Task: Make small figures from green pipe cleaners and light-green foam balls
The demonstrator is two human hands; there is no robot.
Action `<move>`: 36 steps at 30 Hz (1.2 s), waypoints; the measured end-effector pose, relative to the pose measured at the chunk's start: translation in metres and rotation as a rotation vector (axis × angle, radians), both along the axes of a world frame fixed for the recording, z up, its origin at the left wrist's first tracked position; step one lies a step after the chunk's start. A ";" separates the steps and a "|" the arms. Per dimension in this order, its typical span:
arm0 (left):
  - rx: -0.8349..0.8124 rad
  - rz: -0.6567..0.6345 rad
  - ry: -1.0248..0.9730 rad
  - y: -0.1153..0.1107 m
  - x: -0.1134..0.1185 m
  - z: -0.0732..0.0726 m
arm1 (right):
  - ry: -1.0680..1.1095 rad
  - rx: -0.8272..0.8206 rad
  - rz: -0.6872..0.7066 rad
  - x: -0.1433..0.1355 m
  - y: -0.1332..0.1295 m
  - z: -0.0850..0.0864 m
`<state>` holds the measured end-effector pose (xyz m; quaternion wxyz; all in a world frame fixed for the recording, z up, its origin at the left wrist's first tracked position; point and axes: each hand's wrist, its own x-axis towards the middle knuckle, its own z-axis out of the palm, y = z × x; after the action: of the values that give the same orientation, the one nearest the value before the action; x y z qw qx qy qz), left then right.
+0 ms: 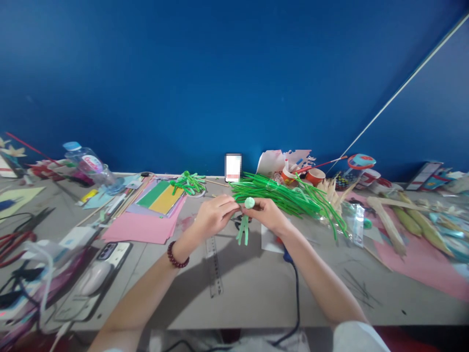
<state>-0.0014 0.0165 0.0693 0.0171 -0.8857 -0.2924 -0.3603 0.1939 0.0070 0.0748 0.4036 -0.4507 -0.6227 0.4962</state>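
Note:
A pale green fuzzy pipe cleaner piece (243,233) hangs above the table, with a round light green top (249,202) and several strands pointing down. My right hand (269,213) pinches it just beneath the round top. From the other side my left hand (219,213) reaches in, its fingertips pressed together close to the piece; what lies between them is hidden. Beyond both hands spreads a big bundle of green pipe cleaners (282,195). Something with dark loops, perhaps scissors, is partly covered behind the strands.
A clear ruler (214,269) lies below my left hand. Under my right forearm runs a dark cord (297,293) from a blue-handled tool (288,255). Pink paper (141,229), a phone (97,278) and a bottle (88,161) are at left; paper cups (315,176) and corn husks (406,220) at right.

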 end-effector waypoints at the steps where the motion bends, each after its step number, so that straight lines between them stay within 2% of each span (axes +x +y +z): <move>1: 0.013 0.005 0.015 0.000 0.000 0.000 | 0.000 -0.001 0.005 0.000 0.000 0.000; 6: 0.067 0.029 0.061 -0.002 0.001 0.002 | -0.021 0.033 0.012 0.000 -0.001 0.002; 13: 0.057 0.046 0.086 -0.004 0.003 0.003 | -0.193 0.294 -0.091 -0.003 -0.004 -0.001; 17: -0.017 0.017 -0.025 -0.005 0.004 0.004 | -0.229 0.381 -0.104 -0.003 -0.005 -0.001; 23: -0.134 -0.001 -0.179 -0.005 0.005 0.007 | -0.225 0.491 -0.134 -0.004 -0.009 0.007; 28: -0.138 -0.041 -0.243 -0.005 0.005 0.010 | -0.217 0.534 -0.120 -0.003 -0.010 0.009; 36: -0.080 -0.022 -0.225 -0.006 0.004 0.009 | -0.205 0.545 -0.130 -0.004 -0.012 0.007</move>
<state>0.0028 0.0105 0.0786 -0.0549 -0.8426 -0.2970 -0.4458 0.1895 -0.0045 0.0819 0.4758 -0.4123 -0.7403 0.2357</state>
